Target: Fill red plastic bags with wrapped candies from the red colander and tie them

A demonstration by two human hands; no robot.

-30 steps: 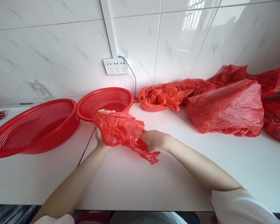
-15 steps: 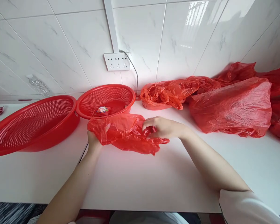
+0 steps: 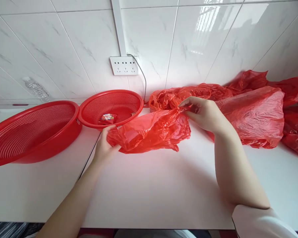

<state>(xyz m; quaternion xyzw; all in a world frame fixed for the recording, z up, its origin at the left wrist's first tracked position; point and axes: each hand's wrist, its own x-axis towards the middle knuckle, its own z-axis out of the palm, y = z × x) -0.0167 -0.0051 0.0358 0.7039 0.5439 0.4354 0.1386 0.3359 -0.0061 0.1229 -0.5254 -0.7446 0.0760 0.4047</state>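
A crumpled red plastic bag hangs stretched between both hands just above the white counter. My left hand grips its left end, fingers closed around the plastic. My right hand pinches the bag's upper right edge between thumb and fingers and holds it raised. Behind the bag stands a small red colander with a small printed packet inside.
A large red colander sits at the left. More red plastic bags lie piled along the tiled wall at the right, one crumpled bag beside the small colander. A wall socket with a cable is above.
My right hand moved up and to the right, pulling the bag's edge and spreading the bag out. My left hand kept hold of the left end.
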